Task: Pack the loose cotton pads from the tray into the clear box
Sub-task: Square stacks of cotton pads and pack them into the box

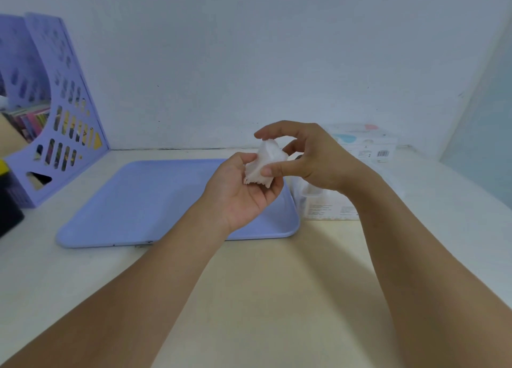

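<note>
A small stack of white cotton pads (263,164) is held between both hands above the right part of the blue tray (144,201). My left hand (238,196) cups the stack from below, palm up. My right hand (307,160) pinches it from the right, thumb at the stack's lower edge and forefinger arched over its top. The clear box (327,204) stands just right of the tray, mostly hidden behind my right wrist. No pads show on the visible tray surface.
A purple file rack (55,112) with books stands at the back left, a black object (8,201) in front of it. A white printed carton (368,143) sits against the wall behind my right hand. A pale wall panel rises at far right.
</note>
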Demonstrator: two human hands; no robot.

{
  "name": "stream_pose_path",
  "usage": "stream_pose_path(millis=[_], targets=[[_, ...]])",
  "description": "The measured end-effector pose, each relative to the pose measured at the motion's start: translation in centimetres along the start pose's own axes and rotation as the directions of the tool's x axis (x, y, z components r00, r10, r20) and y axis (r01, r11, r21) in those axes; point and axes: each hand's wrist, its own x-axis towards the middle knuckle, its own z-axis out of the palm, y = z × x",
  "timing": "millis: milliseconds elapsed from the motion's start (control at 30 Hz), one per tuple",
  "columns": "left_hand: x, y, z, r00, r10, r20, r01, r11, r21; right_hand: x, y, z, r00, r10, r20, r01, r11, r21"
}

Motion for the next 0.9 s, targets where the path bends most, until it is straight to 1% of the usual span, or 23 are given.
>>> stream_pose_path(millis=[133,267,367,467,533,633,667,767,800,900], targets=[[-0.2,-0.2,0.2,0.999,0.014,0.046,-0.015,0.999,0.032,0.2,0.6,0.3,1.000,-0.003,-0.019,0.004,0.998,0.066],[0.1,-0.3,0.3,0.997,0.065,0.044,-0.068,0.995,0.072,0.4,0.8,0.6,0.999,0.047,-0.028,-0.043,0.992,0.116],[0.4,-0.9,0.6,0.985,0.172,-0.003,-0.169,0.973,0.159,0.4,0.7,1.0,0.997,0.057,-0.049,-0.053,0.994,0.094],[0.8,-1.7,0.8,0.956,0.283,-0.082,-0.256,0.936,0.244,0.3,0.4,1.2,0.994,0.105,-0.028,-0.102,0.991,0.088],[1.0,-1.9,0.7,0.934,0.334,-0.125,-0.288,0.913,0.288,0.3,0.1,1.0,0.988,0.151,-0.044,-0.145,0.981,0.126],[1.2,-2.1,0.7,0.901,0.404,-0.158,-0.328,0.873,0.361,0.3,-0.4,0.6,0.973,0.228,-0.044,-0.212,0.949,0.235],[1.2,-2.2,0.7,0.886,0.433,-0.166,-0.344,0.854,0.390,0.3,-0.5,0.6,0.971,0.233,-0.057,-0.213,0.947,0.239],[1.2,-2.1,0.6,0.830,0.525,-0.187,-0.404,0.799,0.446,0.4,-0.5,0.6,0.960,0.197,-0.201,-0.170,0.975,0.143],[1.2,-2.1,0.6,0.814,0.551,-0.186,-0.426,0.782,0.454,0.4,-0.5,0.5,0.957,0.192,-0.218,-0.169,0.978,0.118],[1.2,-2.0,0.7,0.797,0.584,-0.154,-0.474,0.762,0.441,0.3,-0.3,0.7,0.968,0.199,-0.151,-0.191,0.979,0.065]])
